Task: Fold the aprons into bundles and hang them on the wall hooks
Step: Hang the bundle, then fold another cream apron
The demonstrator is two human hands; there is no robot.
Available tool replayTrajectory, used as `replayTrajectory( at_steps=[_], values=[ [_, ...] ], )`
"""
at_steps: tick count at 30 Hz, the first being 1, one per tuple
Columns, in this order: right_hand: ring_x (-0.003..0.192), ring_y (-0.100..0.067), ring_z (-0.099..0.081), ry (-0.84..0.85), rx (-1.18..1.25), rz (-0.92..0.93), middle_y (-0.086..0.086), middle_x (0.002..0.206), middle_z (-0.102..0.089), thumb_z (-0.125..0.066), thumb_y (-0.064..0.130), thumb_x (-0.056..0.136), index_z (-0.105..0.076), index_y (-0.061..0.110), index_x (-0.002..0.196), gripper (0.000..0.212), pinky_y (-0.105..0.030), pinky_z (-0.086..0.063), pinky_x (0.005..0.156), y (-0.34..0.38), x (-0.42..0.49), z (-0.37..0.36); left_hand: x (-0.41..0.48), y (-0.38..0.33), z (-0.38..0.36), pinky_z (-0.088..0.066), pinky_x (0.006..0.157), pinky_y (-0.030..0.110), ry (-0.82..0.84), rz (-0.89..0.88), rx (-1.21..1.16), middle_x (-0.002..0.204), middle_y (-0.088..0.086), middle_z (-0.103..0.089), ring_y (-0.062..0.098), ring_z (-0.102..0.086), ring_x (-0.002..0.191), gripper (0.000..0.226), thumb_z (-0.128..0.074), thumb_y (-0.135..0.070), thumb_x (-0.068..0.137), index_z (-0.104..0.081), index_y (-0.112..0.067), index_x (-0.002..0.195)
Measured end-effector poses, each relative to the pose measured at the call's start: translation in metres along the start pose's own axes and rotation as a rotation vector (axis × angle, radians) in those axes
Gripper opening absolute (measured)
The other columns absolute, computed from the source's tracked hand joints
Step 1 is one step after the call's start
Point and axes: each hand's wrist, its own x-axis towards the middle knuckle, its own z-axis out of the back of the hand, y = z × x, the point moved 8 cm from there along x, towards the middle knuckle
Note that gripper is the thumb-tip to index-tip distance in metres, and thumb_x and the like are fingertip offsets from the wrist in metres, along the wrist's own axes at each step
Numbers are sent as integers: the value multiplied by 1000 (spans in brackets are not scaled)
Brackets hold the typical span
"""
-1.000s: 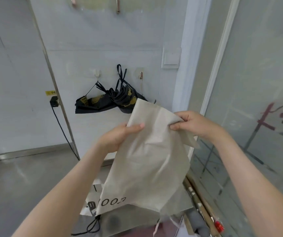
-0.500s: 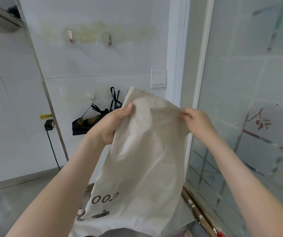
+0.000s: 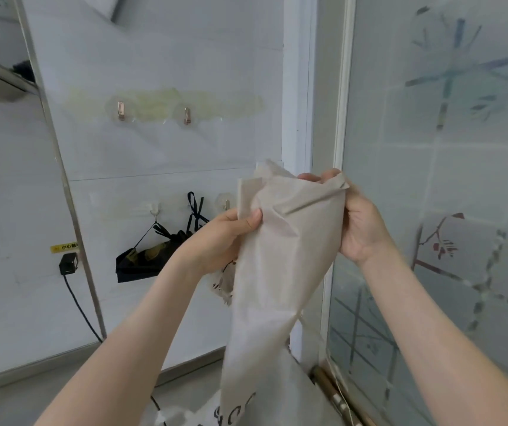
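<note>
You hold a beige apron [image 3: 283, 256] up before the wall. Your left hand [image 3: 222, 238] pinches its left edge under the thumb, and your right hand [image 3: 360, 229] curls over the top right corner. Its long axis hangs straight down below both grips. A bare-looking wall hook [image 3: 226, 204] sits just beyond your left hand, the nearer one, beside a hung dark bundle [image 3: 145, 259].

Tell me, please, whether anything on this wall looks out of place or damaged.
A yellowish stain smears the wall around the upper hooks, like old glue residue. Below, the dark apron hangs lopsided from a lower hook, its left end sagging.
</note>
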Motion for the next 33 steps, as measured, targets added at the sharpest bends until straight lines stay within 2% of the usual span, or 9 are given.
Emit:
replayTrajectory(
  at_steps=[3,7,12,16,21,23,26,30,33],
  values=[
    [94,-21,-65,52,11,-25,-3,103,-70,-70,22,69,-59,20,65,12,-29,-51,86,-4,2,-9,-1,1,-8,-55,85,31,54,-22,-38,100,4,-72,19,-68,94,17,-61,-22,87,-75,-15,94],
    [87,-22,-68,-61,55,-106,-5,96,-72,-50,13,78,-61,17,64,19,-26,-56,77,-16,4,-4,2,-5,-5,-46,99,44,-14,-92,61,124,15,-63,31,-60,114,38,-57,-26,91,-61,-4,122],
    [78,-14,-68,-188,-62,-79,0,81,-72,-43,12,80,-73,20,66,34,-25,-52,77,-13,-2,13,-7,-22,10,-53,67,28,-280,-181,269,76,-8,-71,7,-67,70,21,-52,-27,98,-67,-19,85],
    [98,-19,-57,-18,-149,-41,1,106,-63,-47,8,68,-70,20,92,36,-30,-40,85,-7,-2,11,-8,-29,13,-51,79,31,-328,-213,271,75,-10,-70,8,-66,74,25,-50,-24,99,-66,-20,82],
    [103,-10,-53,107,-199,-47,4,124,-49,-63,20,77,-54,34,127,53,-24,-50,73,-3,-5,11,8,-19,22,-51,88,39,-424,-163,163,84,-2,-70,16,-66,82,19,-52,-24,98,-67,-16,90],
    [99,-8,-58,15,-401,-95,7,118,-60,-74,22,80,-57,29,125,48,-25,-50,74,-14,-6,27,14,-8,20,-51,87,39,-419,-136,136,81,-2,-70,16,-66,80,17,-54,-22,97,-67,-16,87],
    [84,-5,-64,-141,-631,-114,11,92,-71,-62,5,87,-61,21,110,28,-22,-50,72,-21,-9,50,20,8,16,-52,86,41,-378,-82,94,83,1,-71,19,-67,81,12,-58,-21,95,-66,-14,90],
    [91,-3,-59,-161,-788,-68,7,102,-62,-62,2,88,-61,33,109,37,-19,-51,78,-13,-16,69,24,24,4,-55,68,28,-184,-34,68,89,2,-73,18,-69,83,14,-57,-18,95,-66,-9,102],
    [96,-3,-54,-146,-924,-76,1,107,-58,-67,11,86,-64,40,104,34,-21,-44,93,-9,-17,73,27,26,-6,-54,70,25,-79,-36,58,93,3,-74,17,-70,86,14,-56,-11,95,-65,-10,105]
  ],
)
